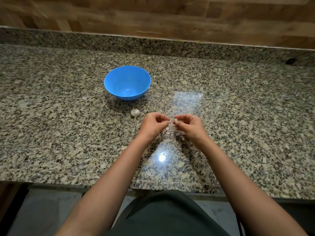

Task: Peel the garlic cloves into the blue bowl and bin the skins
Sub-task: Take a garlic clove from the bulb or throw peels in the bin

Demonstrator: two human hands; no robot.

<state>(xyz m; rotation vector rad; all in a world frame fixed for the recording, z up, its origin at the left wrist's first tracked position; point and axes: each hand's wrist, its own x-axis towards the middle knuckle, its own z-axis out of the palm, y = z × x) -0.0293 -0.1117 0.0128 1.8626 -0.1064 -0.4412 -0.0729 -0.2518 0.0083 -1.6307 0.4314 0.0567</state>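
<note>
A blue bowl stands on the granite counter and looks empty inside. A partial garlic bulb lies just in front of it. Closer to me, my right hand pinches a small pale garlic clove at its fingertips. My left hand meets it fingertip to fingertip, its fingers closed on the clove's skin. Loose papery skins lie on the counter under and between both hands.
A raised granite ledge and a wood-look wall close off the back of the counter. A small dark object sits at the far right by the ledge. The counter's front edge runs just before my body. No bin is in view.
</note>
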